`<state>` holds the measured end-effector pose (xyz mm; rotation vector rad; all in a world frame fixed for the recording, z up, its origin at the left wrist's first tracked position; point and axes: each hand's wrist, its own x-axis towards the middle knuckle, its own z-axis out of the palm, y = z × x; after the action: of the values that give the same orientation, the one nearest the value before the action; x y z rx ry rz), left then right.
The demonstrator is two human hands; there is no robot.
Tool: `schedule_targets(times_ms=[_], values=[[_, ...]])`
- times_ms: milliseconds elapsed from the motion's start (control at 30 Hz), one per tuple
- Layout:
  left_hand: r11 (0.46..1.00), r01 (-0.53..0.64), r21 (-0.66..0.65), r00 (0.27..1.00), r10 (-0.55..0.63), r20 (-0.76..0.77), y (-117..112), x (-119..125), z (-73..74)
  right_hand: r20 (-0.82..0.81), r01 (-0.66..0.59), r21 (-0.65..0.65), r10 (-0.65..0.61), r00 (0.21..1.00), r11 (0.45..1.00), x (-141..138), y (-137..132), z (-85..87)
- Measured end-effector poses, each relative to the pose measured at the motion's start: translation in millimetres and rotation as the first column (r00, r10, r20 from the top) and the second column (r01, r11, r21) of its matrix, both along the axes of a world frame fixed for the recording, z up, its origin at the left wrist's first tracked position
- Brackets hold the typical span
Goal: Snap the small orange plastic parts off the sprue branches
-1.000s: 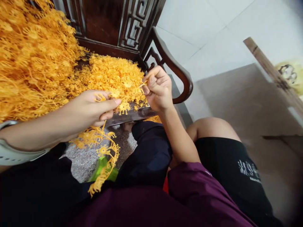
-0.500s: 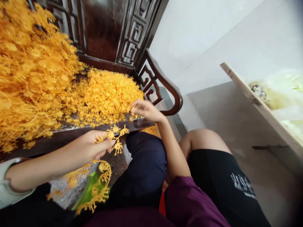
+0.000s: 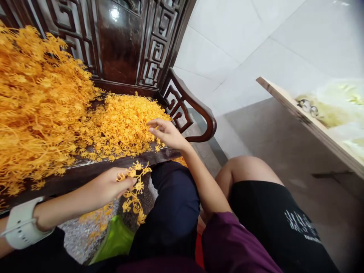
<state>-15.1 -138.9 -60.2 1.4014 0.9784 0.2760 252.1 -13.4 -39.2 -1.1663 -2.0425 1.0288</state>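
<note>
My left hand (image 3: 109, 185), with a white watch band on its wrist, is closed on a strand of yellow plastic flowers (image 3: 138, 187). The strand hangs down past my fingertips, its lower end above the floor. At the front right of a pile of small loose yellow plastic flower pieces (image 3: 127, 121), my right hand (image 3: 168, 134) hovers with its fingers stretched out and apart. Nothing shows between them. To the left, a taller heap of yellow flower strands (image 3: 42, 113) is piled on the same dark wooden bench (image 3: 153, 156).
The bench's carved armrest (image 3: 209, 121) curves out beyond my right hand. Below my left arm lie a green object (image 3: 116, 239) and more yellow pieces (image 3: 98, 218) on the speckled floor. At right is a wooden board (image 3: 307, 117) with pale items on it. Legs are close beneath my arms.
My right hand has moved slightly left and up from the pile's edge, its fingers spreading. The strand under my left hand has swung right and now hangs nearer the navy trouser leg.
</note>
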Motion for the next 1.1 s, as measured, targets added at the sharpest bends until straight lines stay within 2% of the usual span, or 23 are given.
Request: schedule_targets(times_ms=[67, 167, 267, 433, 600, 733, 867, 967, 1100], values=[[0.997, -0.050, 0.060, 0.999, 0.050, 0.003, 5.0, -1.8, 2.6, 0.059, -0.189, -0.076, 0.194, 0.979, 0.979, -8.6, -7.8, 2.4], [0.982, -0.125, 0.144, 0.992, 0.125, 0.006, 13.1, -5.4, 7.6, 0.064, -0.418, -0.205, 0.439, 0.896, 0.885, -24.6, -20.2, 13.1], [0.961, -0.180, 0.210, 0.983, 0.180, 0.019, 19.1, -7.8, 14.2, -0.012, -0.525, -0.272, 0.543, 0.840, 0.806, -36.3, -27.4, 21.0], [0.959, -0.228, 0.167, 0.974, 0.225, 0.040, 22.6, -6.4, 22.4, -0.224, -0.529, -0.232, 0.484, 0.846, 0.816, -36.2, -29.3, 18.6], [0.963, -0.263, 0.052, 0.963, 0.259, 0.074, 24.9, -4.8, 23.8, -0.312, -0.453, -0.204, 0.381, 0.871, 0.868, -28.1, -26.7, 13.6], [0.964, -0.265, 0.034, 0.963, 0.263, 0.058, 28.7, -5.3, 31.2, -0.413, -0.398, -0.211, 0.287, 0.864, 0.893, -24.7, -25.0, 10.4], [0.980, -0.185, 0.071, 0.983, 0.185, 0.008, 30.9, -4.8, 39.9, -0.591, -0.360, -0.217, 0.171, 0.788, 0.908, -26.1, -21.8, 4.3], [0.978, -0.188, 0.086, 0.982, 0.185, 0.037, 31.6, -1.9, 42.8, -0.695, -0.334, -0.220, 0.093, 0.713, 0.917, -31.3, -21.0, 4.4], [0.979, -0.192, 0.073, 0.965, 0.175, 0.196, 33.6, 3.8, 53.6, -0.801, -0.340, -0.253, 0.001, 0.598, 0.906, -44.5, -37.4, 24.1]])
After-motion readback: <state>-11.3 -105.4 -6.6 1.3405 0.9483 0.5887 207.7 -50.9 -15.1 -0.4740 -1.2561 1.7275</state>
